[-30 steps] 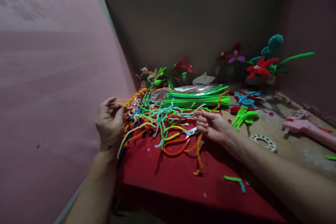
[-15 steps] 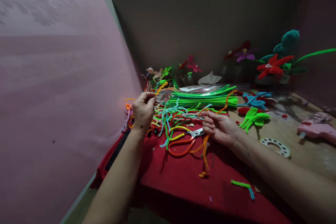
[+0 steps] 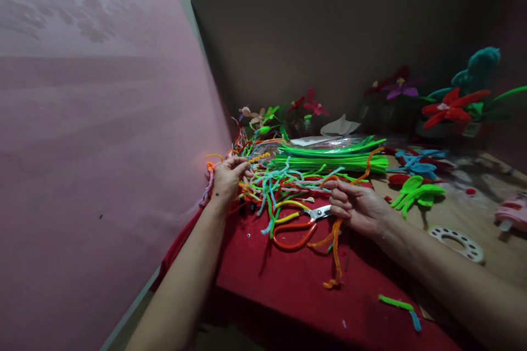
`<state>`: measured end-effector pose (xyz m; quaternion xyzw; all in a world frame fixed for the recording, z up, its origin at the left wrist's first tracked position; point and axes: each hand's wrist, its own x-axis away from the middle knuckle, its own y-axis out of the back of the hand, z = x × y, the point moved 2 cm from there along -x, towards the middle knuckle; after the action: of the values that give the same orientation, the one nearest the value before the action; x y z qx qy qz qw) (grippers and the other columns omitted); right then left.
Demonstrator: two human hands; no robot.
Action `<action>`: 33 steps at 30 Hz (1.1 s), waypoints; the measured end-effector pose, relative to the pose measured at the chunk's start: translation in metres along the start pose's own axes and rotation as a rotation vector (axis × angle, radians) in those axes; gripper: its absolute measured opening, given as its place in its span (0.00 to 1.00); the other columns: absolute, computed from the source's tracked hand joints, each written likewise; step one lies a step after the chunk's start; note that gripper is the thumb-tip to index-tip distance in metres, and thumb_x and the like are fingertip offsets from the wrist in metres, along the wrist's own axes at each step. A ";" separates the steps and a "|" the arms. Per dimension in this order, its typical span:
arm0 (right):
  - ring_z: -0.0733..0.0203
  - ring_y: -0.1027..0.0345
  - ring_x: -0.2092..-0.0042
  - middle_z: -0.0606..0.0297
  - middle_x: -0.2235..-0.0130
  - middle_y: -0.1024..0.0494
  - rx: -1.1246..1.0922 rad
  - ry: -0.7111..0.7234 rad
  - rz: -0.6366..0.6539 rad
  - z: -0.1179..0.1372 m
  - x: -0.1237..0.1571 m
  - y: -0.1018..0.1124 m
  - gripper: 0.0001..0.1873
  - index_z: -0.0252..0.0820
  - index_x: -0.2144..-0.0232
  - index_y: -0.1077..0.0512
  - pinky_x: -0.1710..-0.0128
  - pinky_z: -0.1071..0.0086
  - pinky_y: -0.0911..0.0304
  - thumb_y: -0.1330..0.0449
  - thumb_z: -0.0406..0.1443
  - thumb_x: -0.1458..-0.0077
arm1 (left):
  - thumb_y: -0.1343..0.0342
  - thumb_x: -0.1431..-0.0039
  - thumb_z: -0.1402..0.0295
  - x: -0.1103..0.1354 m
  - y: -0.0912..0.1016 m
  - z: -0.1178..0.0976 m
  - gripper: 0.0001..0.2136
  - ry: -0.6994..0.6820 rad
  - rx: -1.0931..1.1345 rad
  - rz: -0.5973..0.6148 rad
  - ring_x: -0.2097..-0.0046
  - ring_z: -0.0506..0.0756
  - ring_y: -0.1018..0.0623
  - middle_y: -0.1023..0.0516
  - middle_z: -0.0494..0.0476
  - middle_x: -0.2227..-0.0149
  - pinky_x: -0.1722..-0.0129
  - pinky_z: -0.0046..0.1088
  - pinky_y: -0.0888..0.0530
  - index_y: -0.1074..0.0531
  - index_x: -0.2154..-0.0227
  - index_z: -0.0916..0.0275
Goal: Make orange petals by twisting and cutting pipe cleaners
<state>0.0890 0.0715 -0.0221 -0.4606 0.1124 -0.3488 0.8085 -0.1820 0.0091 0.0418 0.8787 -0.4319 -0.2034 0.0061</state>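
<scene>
The left hand [image 3: 228, 179] pinches its fingers on a yellow pipe cleaner [image 3: 260, 158] at the tangled pile's [image 3: 288, 182] left edge, while the right hand [image 3: 359, 207] has its fingers closed on an orange pipe cleaner [image 3: 336, 247] trailing over the red cloth [image 3: 284, 285], with scissors [image 3: 307, 220] between the hands and a green bundle [image 3: 329, 157] behind on the counter [image 3: 453, 211].

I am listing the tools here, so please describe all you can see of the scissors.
The scissors have short, shiny metal blades, seemingly closed, and big orange loop handles. They lie flat on the red cloth, blades pointing toward the right hand, which is beside the tips; contact is unclear. A yellow pipe cleaner lies against the upper handle.
</scene>
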 end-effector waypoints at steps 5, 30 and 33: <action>0.73 0.56 0.84 0.74 0.85 0.47 0.000 0.000 -0.003 0.000 0.000 0.000 0.04 0.34 0.70 0.33 0.88 0.79 0.54 0.47 0.29 0.47 | 0.40 0.60 0.67 0.001 0.001 -0.003 0.11 0.009 0.021 0.016 0.84 0.47 0.31 0.28 0.48 0.83 0.84 0.21 0.35 0.32 0.72 0.66; 0.65 0.33 0.73 0.66 0.78 0.28 -0.222 0.200 -0.128 0.005 0.004 -0.021 0.10 0.38 0.79 0.34 0.71 0.70 0.34 0.45 0.28 0.47 | 0.48 0.51 0.63 0.115 -0.117 -0.051 0.11 0.272 -0.101 0.683 0.85 0.47 0.40 0.38 0.44 0.85 0.84 0.22 0.43 0.33 0.65 0.61; 0.63 0.31 0.72 0.63 0.78 0.27 -0.234 0.166 -0.151 0.007 0.004 -0.020 0.13 0.38 0.79 0.35 0.69 0.66 0.32 0.50 0.29 0.43 | 0.50 0.50 0.65 0.117 -0.118 -0.050 0.07 0.093 -0.273 0.688 0.80 0.47 0.39 0.38 0.47 0.82 0.80 0.23 0.42 0.32 0.74 0.63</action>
<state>0.0864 0.0666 -0.0013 -0.5284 0.1837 -0.4297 0.7088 -0.0114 -0.0145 0.0245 0.6815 -0.6701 -0.2051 0.2108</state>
